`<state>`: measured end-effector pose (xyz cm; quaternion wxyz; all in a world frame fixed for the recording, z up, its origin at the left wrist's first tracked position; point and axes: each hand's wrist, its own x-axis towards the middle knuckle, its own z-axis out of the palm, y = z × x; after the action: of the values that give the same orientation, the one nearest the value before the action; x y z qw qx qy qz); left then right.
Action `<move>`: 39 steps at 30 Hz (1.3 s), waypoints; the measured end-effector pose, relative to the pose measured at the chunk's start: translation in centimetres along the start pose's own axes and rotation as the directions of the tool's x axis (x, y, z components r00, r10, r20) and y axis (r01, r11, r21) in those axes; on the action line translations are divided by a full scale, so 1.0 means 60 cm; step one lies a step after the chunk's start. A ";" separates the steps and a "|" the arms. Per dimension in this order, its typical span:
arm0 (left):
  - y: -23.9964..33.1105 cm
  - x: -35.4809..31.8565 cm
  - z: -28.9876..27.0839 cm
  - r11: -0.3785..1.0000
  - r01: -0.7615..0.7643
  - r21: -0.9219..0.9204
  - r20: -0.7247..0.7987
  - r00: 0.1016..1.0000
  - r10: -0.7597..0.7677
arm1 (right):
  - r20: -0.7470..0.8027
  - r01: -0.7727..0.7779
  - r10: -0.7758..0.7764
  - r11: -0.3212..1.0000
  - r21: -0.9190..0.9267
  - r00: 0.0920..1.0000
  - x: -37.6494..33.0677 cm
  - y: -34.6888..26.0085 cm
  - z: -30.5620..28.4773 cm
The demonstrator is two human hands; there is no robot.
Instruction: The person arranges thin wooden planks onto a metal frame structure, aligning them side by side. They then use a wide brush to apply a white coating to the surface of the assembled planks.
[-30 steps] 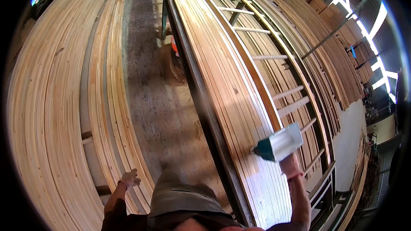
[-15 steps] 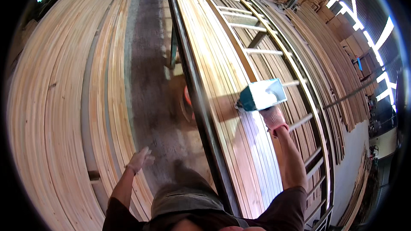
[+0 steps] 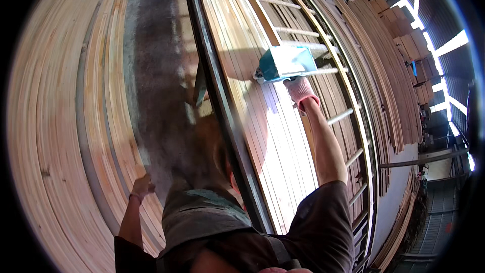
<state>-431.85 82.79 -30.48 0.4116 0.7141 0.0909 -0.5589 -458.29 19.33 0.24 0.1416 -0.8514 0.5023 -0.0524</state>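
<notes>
My right hand [image 3: 299, 90], in a pale knitted glove with a pink cuff, is closed on the near side of a teal open-topped box [image 3: 288, 64]. The box's inside looks whitish, and its lower left edge rests on a row of long narrow wood strips [image 3: 242, 71]. Nearer to me, behind the box, the strips look bright white and glossy; beyond it they are pale yellow. Away from the strips, my left hand [image 3: 143, 186] hangs low at my left side with loosely parted fingers, holding nothing.
A dark metal rail [image 3: 222, 101] edges the strips on the left. To their right runs a ladder-like rack [image 3: 336, 71] with pale rungs over more boards. Long boards [image 3: 50, 136] lie stacked at the left, beside the dark floor aisle [image 3: 156, 71]. Timber stacks [image 3: 389, 81] stand far right.
My right hand and the teal box have moved forward along the strips, with a longer white stretch behind them. My left hand has swung slightly left and its fingers are less spread. I have walked forward.
</notes>
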 end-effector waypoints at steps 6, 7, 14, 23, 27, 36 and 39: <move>0.570 0.186 0.070 0.936 -0.318 0.151 0.234 0.931 0.278 | 0.007 0.032 -0.032 0.999 0.000 0.999 0.376 -0.184 0.020; 0.645 0.211 0.077 0.927 -0.330 0.180 0.243 0.928 0.283 | 0.003 0.013 -0.013 1.000 -0.011 1.000 0.438 -0.217 0.026; 0.879 0.356 -0.081 0.970 -0.239 0.035 0.113 0.966 0.234 | 0.063 -0.142 0.136 0.983 0.114 0.989 0.891 -0.431 0.073; 1.075 0.578 -0.324 0.849 0.526 0.043 -0.107 0.847 -0.520 | 0.133 -0.115 0.091 0.976 0.183 0.987 1.426 -0.728 0.099; 1.490 0.800 -0.326 0.992 0.119 0.047 -0.078 0.990 -0.115 | 0.132 -0.179 0.158 0.969 0.170 0.979 1.679 -0.818 0.115; 2.380 0.988 -0.194 0.812 -0.505 0.292 0.277 0.857 0.434 | 0.121 -0.152 0.144 0.986 0.061 0.982 2.194 -1.008 0.177; 2.458 1.095 -0.275 0.930 -0.357 0.084 0.147 0.928 0.343 | 0.159 -0.192 0.167 0.969 0.157 0.973 2.359 -1.137 0.186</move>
<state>-309.36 -22.60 -15.54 0.4701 0.7024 -0.0956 -0.5258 -329.01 -70.68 2.11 0.2547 -0.7886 0.5593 -0.0206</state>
